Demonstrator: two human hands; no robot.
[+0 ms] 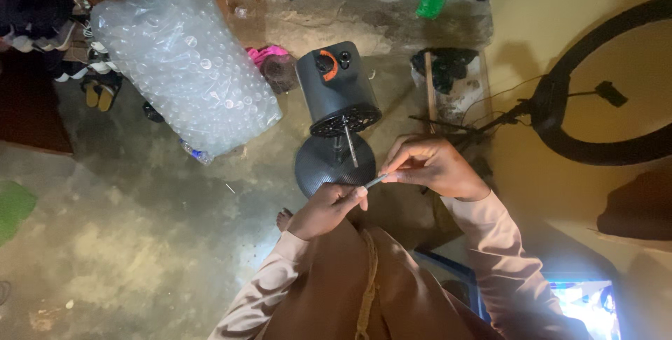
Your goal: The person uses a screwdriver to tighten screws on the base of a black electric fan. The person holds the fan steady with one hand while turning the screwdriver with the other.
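— Rough concrete floor (140, 242); where is the work?
— Fan motor housing (338, 88) stands bladeless, shaft bare. Left hand (327, 208) and right hand (430, 166) both pinch a thin metal pin (376, 181) beside it, not yet fitted.

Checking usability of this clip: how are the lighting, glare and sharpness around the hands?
Head view: dim, warm light; left hand and right hand with the thin rod are readable but soft; the screen at lower right is blown out; the floor is murky; wide-angle bending at the edges.
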